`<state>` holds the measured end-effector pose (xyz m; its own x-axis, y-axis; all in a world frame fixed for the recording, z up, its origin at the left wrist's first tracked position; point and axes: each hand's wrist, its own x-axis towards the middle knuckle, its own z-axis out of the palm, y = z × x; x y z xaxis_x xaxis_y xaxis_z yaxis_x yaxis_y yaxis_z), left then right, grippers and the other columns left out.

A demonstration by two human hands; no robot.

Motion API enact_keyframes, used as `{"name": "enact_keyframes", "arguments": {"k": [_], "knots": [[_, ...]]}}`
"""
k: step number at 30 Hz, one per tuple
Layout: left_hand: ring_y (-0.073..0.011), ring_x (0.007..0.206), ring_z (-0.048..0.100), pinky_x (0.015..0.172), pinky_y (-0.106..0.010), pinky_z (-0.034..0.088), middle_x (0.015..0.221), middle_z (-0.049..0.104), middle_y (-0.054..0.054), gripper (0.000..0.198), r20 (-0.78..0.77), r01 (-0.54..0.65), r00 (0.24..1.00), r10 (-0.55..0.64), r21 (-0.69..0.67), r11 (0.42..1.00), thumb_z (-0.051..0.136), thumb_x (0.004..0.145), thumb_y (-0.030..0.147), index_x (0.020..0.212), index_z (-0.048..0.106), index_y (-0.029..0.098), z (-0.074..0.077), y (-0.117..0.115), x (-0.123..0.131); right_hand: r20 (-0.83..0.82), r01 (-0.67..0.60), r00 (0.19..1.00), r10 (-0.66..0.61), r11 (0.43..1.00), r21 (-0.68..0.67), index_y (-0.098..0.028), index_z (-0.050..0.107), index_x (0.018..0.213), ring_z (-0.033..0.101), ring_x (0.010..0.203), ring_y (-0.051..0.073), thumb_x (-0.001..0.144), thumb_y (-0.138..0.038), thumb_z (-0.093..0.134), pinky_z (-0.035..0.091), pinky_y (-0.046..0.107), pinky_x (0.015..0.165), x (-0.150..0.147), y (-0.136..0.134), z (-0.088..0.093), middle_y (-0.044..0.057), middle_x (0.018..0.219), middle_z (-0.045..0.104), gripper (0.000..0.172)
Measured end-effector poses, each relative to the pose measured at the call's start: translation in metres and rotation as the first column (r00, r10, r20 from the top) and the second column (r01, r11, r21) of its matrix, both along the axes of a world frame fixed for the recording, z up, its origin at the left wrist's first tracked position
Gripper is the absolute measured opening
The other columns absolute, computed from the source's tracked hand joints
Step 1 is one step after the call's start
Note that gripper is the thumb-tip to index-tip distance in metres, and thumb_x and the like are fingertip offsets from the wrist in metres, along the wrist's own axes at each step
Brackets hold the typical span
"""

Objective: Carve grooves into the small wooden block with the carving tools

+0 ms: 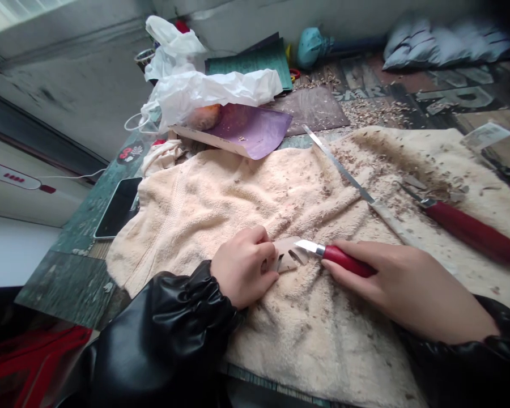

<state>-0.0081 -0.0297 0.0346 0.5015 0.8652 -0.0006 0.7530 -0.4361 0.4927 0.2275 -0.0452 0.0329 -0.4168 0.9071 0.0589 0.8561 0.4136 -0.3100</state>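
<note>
My left hand (244, 265) is closed round a small pale wooden piece (287, 255) with cut notches, pressing it onto a cream towel (238, 187). My right hand (402, 292) grips a red-handled carving knife (340, 258); its short blade lies across the wooden piece. Both wrists show black glossy sleeves. Wood shavings are scattered on the towel.
A second red-handled knife (471, 229) and a long metal ruler (340, 167) lie on the towel to the right. A phone (119, 207) rests at the left table edge. Behind are a purple sheet (255, 127), white plastic bags (212, 90), a green mat (255, 59) and a teal object (312, 48).
</note>
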Motion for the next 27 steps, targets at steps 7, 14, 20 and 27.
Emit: {"name": "enact_keyframes", "arguments": {"k": [7, 14, 20, 27], "knots": [[-0.0216, 0.083, 0.055, 0.073, -0.037, 0.051, 0.094, 0.056, -0.009, 0.042, 0.024, -0.017, 1.000, 0.016, 0.027, 0.999, 0.061, 0.063, 0.023, 0.104, 0.059, 0.014, -0.003, 0.000, -0.001, -0.164, 0.199, 0.971, -0.174, 0.968, 0.150, -0.020, 0.066, 0.094, 0.065, 0.064, 0.018, 0.089, -0.045, 0.047, 0.046, 0.028, 0.058, -0.008, -0.001, 0.011, 0.003, 0.080, 0.072, 0.032], [-0.0142, 0.067, 0.051, 0.060, -0.028, 0.047, 0.076, 0.052, -0.002, 0.021, 0.259, -0.188, 0.948, 0.184, -0.008, 0.982, 0.064, 0.068, 0.024, 0.086, 0.058, 0.014, 0.015, 0.003, 0.002, -0.282, 0.296, 0.928, -0.245, 0.942, 0.158, -0.019, 0.066, 0.092, 0.066, 0.068, 0.020, 0.087, -0.046, 0.051, 0.048, 0.030, 0.062, -0.010, -0.002, 0.013, 0.005, 0.082, 0.071, 0.030], [-0.0147, 0.073, 0.059, 0.067, -0.027, 0.049, 0.081, 0.061, -0.003, 0.031, 0.608, -0.041, 0.682, 0.406, -0.523, 0.851, 0.065, 0.078, 0.030, 0.101, 0.052, 0.014, 0.010, -0.002, 0.012, -0.407, 0.136, 0.911, -0.072, 0.982, 0.129, -0.022, 0.063, 0.095, 0.067, 0.067, 0.015, 0.084, -0.042, 0.058, 0.051, 0.024, 0.059, -0.016, -0.005, 0.004, 0.000, 0.084, 0.072, 0.023], [-0.0137, 0.062, 0.064, 0.061, -0.026, 0.052, 0.076, 0.058, 0.000, 0.038, 0.643, 0.123, 0.490, 0.589, -0.719, 0.684, 0.067, 0.078, 0.026, 0.105, 0.043, 0.016, 0.010, -0.007, 0.017, -0.422, 0.054, 0.907, 0.004, 0.991, 0.126, -0.021, 0.062, 0.097, 0.068, 0.070, 0.016, 0.086, -0.036, 0.055, 0.052, 0.024, 0.059, -0.023, -0.009, -0.002, 0.001, 0.087, 0.072, 0.019]]}}
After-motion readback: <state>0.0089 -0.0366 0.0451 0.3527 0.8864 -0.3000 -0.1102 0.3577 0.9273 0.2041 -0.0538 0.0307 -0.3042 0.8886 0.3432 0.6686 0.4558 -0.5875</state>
